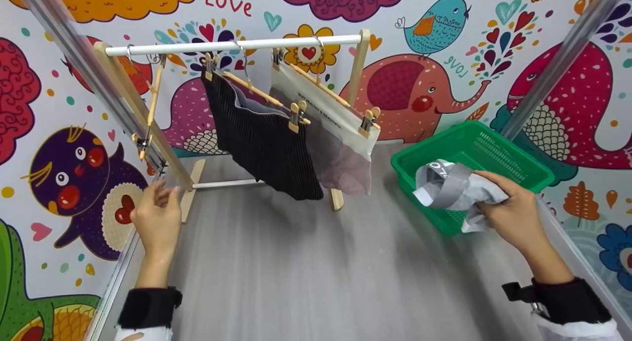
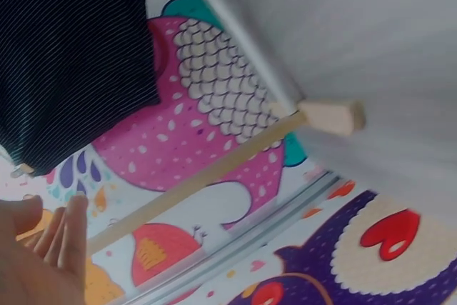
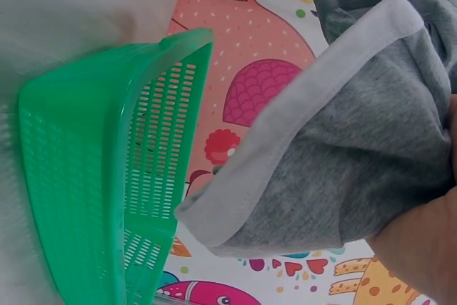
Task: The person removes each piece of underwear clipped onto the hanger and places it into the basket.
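Note:
My right hand [image 1: 516, 217] grips a crumpled pair of grey underpants [image 1: 486, 189] above the near side of a green basket [image 1: 535, 175]. A wide grey waistband and pale trim show on the underpants [image 3: 343, 148] in the right wrist view. My left hand [image 1: 157, 220] is in the air at the left with its fingers loosely bent and nothing in them. Just above it hangs a bare wooden clip hanger [image 1: 154, 94]. Black pinstriped underpants [image 1: 266, 143] and a white-and-grey garment [image 1: 340, 156] with printed lettering are clipped to two other hangers.
The hangers hang from the white bar [image 1: 182, 49] of a small wooden-legged rack, whose foot [image 1: 196, 170] stands on the grey floor [image 1: 296, 272]. Patterned wall panels [image 1: 419, 94] and metal corner posts [image 1: 563, 59] enclose the space.

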Action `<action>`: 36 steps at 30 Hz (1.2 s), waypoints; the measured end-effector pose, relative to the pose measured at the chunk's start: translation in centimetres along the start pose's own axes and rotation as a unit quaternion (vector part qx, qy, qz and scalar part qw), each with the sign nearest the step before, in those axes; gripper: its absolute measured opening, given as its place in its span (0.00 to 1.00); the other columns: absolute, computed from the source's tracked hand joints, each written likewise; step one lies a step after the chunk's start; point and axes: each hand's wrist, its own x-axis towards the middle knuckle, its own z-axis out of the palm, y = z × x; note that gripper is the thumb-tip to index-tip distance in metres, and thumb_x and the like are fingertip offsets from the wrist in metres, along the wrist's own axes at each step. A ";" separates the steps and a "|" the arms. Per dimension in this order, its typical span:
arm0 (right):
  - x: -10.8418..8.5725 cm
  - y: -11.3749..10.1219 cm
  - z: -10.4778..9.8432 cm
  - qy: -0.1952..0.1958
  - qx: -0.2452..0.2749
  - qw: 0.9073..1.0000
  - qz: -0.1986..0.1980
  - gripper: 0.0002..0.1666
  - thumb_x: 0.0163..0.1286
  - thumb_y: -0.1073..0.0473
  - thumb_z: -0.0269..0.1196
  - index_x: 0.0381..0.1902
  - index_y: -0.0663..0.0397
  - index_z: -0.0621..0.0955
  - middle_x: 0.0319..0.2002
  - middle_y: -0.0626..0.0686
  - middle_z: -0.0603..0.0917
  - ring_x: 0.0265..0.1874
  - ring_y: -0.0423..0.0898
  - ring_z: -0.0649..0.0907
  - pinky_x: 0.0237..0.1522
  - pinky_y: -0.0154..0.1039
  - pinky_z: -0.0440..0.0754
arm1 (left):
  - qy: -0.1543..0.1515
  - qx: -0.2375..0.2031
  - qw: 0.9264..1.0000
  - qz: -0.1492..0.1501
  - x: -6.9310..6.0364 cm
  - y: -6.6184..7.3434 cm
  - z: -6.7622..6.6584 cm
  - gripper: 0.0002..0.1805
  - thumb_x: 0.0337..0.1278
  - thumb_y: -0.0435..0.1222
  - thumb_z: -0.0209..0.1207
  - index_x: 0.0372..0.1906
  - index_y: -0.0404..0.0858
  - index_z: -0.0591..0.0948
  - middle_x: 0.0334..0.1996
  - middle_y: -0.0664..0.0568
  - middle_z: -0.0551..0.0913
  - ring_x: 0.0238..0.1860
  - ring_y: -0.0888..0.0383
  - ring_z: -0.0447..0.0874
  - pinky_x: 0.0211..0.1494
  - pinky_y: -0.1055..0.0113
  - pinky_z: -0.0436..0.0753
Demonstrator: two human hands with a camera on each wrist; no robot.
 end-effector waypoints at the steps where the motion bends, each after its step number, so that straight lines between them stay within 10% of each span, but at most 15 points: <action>1: 0.2 0.1 0.1 0.002 -0.003 1.000 0.003 0.30 0.59 0.79 0.71 0.59 0.59 0.87 0.53 0.45 0.88 0.49 0.24 0.80 0.50 0.17 0.74 | -0.003 0.004 1.000 0.000 -0.5 -0.4 0.1 0.13 0.60 0.22 0.69 0.48 0.20 0.84 0.36 0.32 0.89 0.33 0.83 0.79 0.40 0.91 0.73; 10: 1.8 1.7 0.1 0.015 -0.019 0.999 0.037 0.28 0.62 0.75 0.73 0.61 0.56 0.86 0.54 0.51 0.88 0.50 0.23 0.79 0.49 0.20 0.73 | -0.048 0.007 0.999 0.005 -4.1 -1.8 0.8 0.10 0.58 0.20 0.69 0.44 0.21 0.85 0.33 0.33 0.89 0.32 0.37 0.90 0.40 0.92 0.70; 19: 4.7 3.7 -0.2 0.025 -0.049 0.996 0.068 0.28 0.65 0.69 0.72 0.63 0.54 0.85 0.58 0.59 0.86 0.52 0.24 0.76 0.54 0.26 0.72 | -0.091 0.009 0.995 0.031 -6.0 -1.8 1.4 0.08 0.58 0.21 0.70 0.42 0.22 0.86 0.32 0.34 0.89 0.31 0.38 0.91 0.36 0.70 0.87; 27: 7.3 5.5 -0.3 0.007 -0.056 0.985 0.165 0.28 0.73 0.57 0.68 0.69 0.56 0.80 0.62 0.60 0.83 0.55 0.38 0.79 0.54 0.33 0.76 | -0.103 0.001 0.993 0.051 -7.1 -1.6 1.8 0.07 0.58 0.20 0.70 0.41 0.23 0.86 0.31 0.35 0.89 0.30 0.38 0.90 0.40 0.93 0.71; 36: 8.5 7.9 -0.2 0.027 0.015 0.949 0.312 0.36 0.76 0.46 0.64 0.76 0.55 0.73 0.68 0.58 0.76 0.60 0.48 0.77 0.53 0.36 0.79 | -0.121 0.008 0.992 0.046 -8.1 -1.5 2.0 0.07 0.59 0.21 0.70 0.42 0.23 0.86 0.32 0.35 0.89 0.31 0.40 0.91 0.32 0.46 0.89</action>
